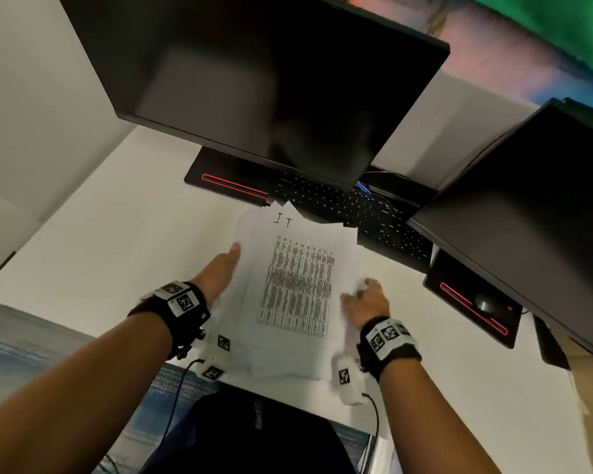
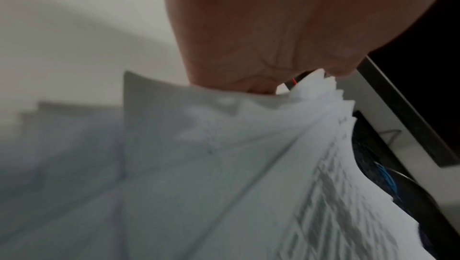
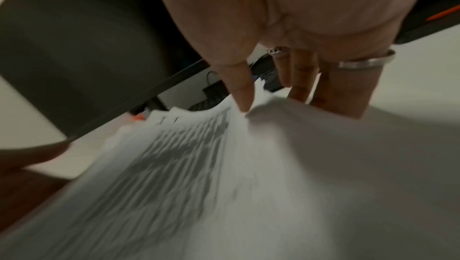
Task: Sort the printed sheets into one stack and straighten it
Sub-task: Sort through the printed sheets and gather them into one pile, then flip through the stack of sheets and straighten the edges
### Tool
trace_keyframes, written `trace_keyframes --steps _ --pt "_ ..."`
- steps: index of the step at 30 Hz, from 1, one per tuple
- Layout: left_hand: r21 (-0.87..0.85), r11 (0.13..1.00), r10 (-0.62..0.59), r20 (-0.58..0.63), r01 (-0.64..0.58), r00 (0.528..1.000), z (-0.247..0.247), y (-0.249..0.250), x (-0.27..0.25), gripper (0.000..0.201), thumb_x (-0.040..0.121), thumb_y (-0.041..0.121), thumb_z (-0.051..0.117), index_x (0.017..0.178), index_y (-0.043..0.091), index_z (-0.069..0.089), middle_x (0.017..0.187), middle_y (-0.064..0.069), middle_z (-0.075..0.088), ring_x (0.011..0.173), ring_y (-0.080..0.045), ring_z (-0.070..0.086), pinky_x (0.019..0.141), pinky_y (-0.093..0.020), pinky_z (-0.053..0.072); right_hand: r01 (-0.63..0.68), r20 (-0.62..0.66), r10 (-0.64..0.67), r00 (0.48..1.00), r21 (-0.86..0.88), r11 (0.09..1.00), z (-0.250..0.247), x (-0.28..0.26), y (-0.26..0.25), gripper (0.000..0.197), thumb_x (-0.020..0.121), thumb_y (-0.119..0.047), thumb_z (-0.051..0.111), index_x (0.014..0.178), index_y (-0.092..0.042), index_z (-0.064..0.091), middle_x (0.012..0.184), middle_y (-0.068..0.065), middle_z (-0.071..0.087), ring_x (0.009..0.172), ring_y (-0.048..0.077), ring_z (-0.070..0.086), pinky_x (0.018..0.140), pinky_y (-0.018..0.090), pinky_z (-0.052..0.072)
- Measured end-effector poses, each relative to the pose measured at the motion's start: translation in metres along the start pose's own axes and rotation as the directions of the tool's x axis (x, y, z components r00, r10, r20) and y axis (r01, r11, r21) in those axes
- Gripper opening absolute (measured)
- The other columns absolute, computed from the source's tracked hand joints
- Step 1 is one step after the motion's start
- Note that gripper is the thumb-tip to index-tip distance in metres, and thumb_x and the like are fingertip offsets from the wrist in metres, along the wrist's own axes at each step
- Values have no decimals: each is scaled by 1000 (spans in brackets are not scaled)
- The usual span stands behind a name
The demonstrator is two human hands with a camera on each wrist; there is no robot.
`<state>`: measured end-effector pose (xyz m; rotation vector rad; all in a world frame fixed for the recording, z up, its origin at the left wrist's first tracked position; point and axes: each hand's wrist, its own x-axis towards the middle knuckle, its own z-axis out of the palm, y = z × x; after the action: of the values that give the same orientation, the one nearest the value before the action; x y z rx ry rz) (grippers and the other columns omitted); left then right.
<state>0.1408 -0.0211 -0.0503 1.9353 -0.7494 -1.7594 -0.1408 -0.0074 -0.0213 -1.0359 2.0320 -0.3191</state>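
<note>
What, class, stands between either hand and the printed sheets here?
Nothing visible. The left hand already lies against the left edge of the sheets, and the right hand holds their right edge, thumb on top. The keyboard sits beyond the far edge, where the sheets' corner overlaps it.

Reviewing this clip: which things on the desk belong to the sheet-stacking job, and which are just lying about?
Part of the job:
- stack of printed sheets, edges uneven
- left hand, against the stack's left edge
- right hand, gripping its right edge

Just lying about:
- large monitor
- second monitor
- keyboard, touching the stack's far end
- mouse
</note>
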Motion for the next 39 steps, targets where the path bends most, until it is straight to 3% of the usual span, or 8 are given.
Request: trace_keyframes --steps 5,10,16,22,25,30,34,39 --pt "193 980 74 -110 -52 991 26 7 -8 72 103 51 34 156 5 14 152 -20 41 139 -34 42 112 -40 29 17 -2 -17 1000 -71 997 12 0 15 72 97 -17 56 155 1 18 158 16 33 143 30 36 116 29 28" --pt "238 965 138 -118 -107 983 32 33 -2 67 103 49 36 151 5 23 145 -16 47 130 -36 49 98 -36 38 123 -30 -126 992 -83 989 10 7 -1 67 99 -13 53 155 0 20 160 14 31 145 27 35 112 22 25" --pt "333 928 206 -91 -166 974 40 29 2 84 95 56 45 157 26 -3 157 -13 28 139 -40 36 111 -61 35 188 46 -184 982 -121 975 17 -18 11 74 98 -11 54 157 -4 10 158 16 34 142 29 39 113 23 25" --pt "335 934 176 -121 -127 977 38 39 9 71 99 51 42 153 13 15 148 -16 44 127 -37 51 107 -51 43 108 103 -87 991 -225 968 7 -11 11 37 97 -25 55 125 -1 50 124 16 61 119 33 58 84 24 39" --pt "358 919 238 -166 -166 957 42 59 14 71 103 46 39 156 8 11 153 -19 39 135 -38 45 110 -47 38 131 -8 -131 991 -52 990 4 26 -11 65 99 -25 54 154 -5 26 152 17 43 137 31 45 108 27 35" --pt "307 913 312 -104 -268 944 47 67 14 75 105 43 37 159 16 -7 154 -18 39 133 -38 48 108 -45 40 288 -33 -289 957 250 924 23 61 -8 82 97 -14 57 157 -33 4 167 -8 9 152 13 17 124 38 17" --pt "310 944 175 -187 -111 967 43 53 9 66 104 40 43 156 9 14 141 -18 52 115 -33 59 87 -36 43 140 38 -173 984 431 891 34 56 17 90 94 -13 62 157 -36 1 166 -12 4 152 13 10 124 46 17" --pt "328 903 345 -172 -276 923 44 39 0 30 96 31 62 120 12 62 101 -2 69 93 -23 67 75 -31 49 147 7 -174 985 502 852 34 42 21 109 78 -16 83 157 -34 9 165 -4 17 150 15 21 123 46 22"
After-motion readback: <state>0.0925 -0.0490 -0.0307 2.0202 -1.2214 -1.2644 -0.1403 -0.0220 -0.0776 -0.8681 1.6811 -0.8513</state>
